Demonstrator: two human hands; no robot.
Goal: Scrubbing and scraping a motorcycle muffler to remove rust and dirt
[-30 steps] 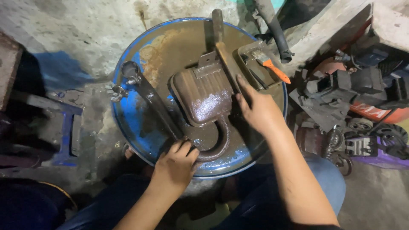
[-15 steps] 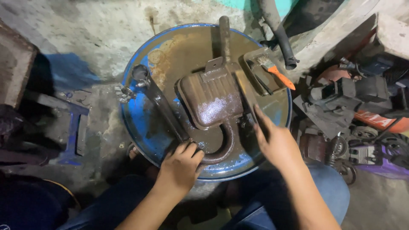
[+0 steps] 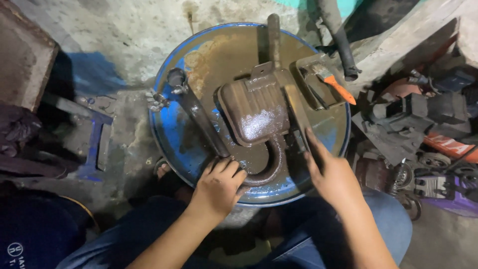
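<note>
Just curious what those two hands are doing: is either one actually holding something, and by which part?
The left hand grips the near end of a rusty metal arm. The right hand rests fingers on a flat bar; a closed grip cannot be told.

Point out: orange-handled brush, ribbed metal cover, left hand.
orange-handled brush (image 3: 341, 88), head view, middle of the orange handle.
ribbed metal cover (image 3: 254, 110), head view, centre of its wet ribbed top.
left hand (image 3: 219, 185), head view, back of the hand.
</note>
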